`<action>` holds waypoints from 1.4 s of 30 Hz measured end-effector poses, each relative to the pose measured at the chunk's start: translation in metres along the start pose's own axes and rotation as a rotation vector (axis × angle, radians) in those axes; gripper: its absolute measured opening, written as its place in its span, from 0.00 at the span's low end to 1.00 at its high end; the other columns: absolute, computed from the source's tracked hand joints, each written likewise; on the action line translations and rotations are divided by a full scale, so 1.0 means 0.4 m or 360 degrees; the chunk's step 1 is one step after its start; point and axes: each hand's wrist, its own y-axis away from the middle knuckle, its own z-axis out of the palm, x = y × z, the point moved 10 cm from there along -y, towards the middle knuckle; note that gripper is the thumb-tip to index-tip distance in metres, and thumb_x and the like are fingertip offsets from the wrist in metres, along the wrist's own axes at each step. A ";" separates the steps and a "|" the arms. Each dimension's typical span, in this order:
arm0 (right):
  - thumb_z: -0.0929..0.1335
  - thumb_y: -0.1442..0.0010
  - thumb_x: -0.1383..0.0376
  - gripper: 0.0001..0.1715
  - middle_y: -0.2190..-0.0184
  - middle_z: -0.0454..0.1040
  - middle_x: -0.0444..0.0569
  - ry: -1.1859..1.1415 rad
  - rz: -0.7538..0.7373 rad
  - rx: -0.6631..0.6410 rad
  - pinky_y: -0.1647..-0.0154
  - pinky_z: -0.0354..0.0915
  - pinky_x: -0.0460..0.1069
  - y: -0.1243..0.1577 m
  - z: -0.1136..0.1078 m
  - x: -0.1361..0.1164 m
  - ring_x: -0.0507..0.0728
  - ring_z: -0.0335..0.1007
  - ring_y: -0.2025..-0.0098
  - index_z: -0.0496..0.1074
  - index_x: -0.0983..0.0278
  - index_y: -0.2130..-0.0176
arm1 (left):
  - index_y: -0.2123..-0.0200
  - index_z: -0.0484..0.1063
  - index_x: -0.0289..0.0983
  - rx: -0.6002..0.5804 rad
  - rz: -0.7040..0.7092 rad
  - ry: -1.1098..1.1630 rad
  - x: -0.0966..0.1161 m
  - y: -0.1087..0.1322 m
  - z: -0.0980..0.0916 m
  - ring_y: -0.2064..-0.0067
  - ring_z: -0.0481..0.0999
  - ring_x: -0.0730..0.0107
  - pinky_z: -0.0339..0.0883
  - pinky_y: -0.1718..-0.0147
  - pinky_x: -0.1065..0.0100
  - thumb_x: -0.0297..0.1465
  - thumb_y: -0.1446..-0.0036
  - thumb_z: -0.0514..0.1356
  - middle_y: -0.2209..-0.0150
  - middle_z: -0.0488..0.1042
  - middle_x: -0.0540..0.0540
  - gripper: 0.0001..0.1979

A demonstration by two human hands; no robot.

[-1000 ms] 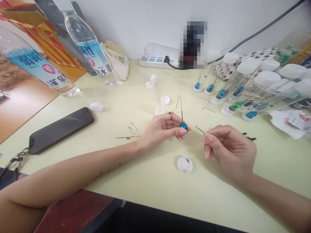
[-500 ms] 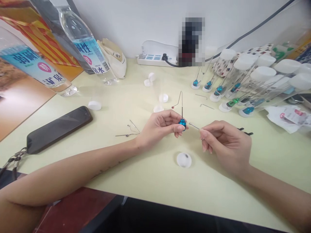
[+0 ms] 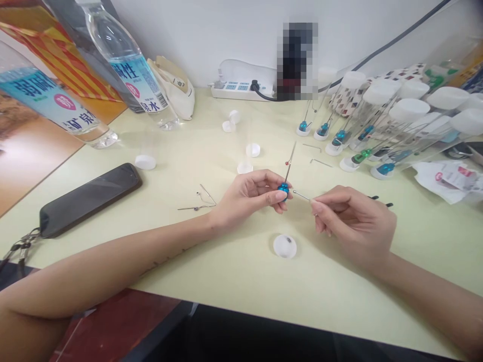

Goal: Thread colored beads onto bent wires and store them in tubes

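My left hand (image 3: pixel 260 193) pinches a small blue metal base (image 3: pixel 283 191) between thumb and fingers. Out of its top rises a thin metal rod (image 3: pixel 289 168), tilted slightly right, with a bent section and a small red tip (image 3: pixel 288 162). Between the fingertips of my right hand (image 3: pixel 349 218) is a thin metal rod with a tiny rounded end (image 3: pixel 301 194), which points at the blue base's right side; whether they touch I cannot tell. Below the hands lies a round white cap (image 3: pixel 285 246) with a small dark piece in it. Thin bent rods (image 3: pixel 204 201) lie beside my left wrist.
Clear tubes with white caps (image 3: pixel 409 110), several holding blue or green pieces, stand at the right. Two L-shaped hex keys (image 3: pixel 320 163) lie before them. A phone (image 3: pixel 90 200), water bottles (image 3: pixel 130 70) and white caps (image 3: pixel 145 162) are at the left. A power strip (image 3: pixel 241 91) sits at the back.
The rod on the blue base has turned: its bent, red-tipped section stood out to the left and now lines up with the upright part. Both hands keep their grip in nearly the same place.
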 end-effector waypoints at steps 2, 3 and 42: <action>0.70 0.43 0.71 0.04 0.78 0.68 0.42 0.0002 -0.0001 0.0014 0.84 0.59 0.47 0.001 -0.002 0.000 0.49 0.66 0.81 0.73 0.62 0.67 | 0.59 0.73 0.33 -0.0076 -0.0018 0.0031 -0.004 0.001 0.011 0.66 0.76 0.71 0.71 0.63 0.68 0.32 0.43 0.61 0.65 0.75 0.44 0.10; 0.70 0.43 0.71 0.04 0.78 0.68 0.43 0.0005 -0.0002 0.0018 0.84 0.59 0.47 0.001 -0.003 0.000 0.50 0.66 0.81 0.73 0.62 0.67 | 0.57 0.73 0.33 -0.0109 -0.0022 0.0052 -0.006 0.001 0.015 0.65 0.76 0.71 0.70 0.61 0.67 0.32 0.41 0.60 0.64 0.75 0.43 0.11; 0.70 0.42 0.69 0.02 0.78 0.69 0.42 0.0211 0.0031 -0.0105 0.82 0.63 0.45 -0.002 0.018 0.003 0.48 0.65 0.81 0.72 0.63 0.69 | 0.61 0.69 0.32 -0.0154 -0.0072 -0.0095 -0.018 -0.002 0.018 0.65 0.78 0.70 0.71 0.62 0.67 0.29 0.42 0.60 0.60 0.78 0.40 0.07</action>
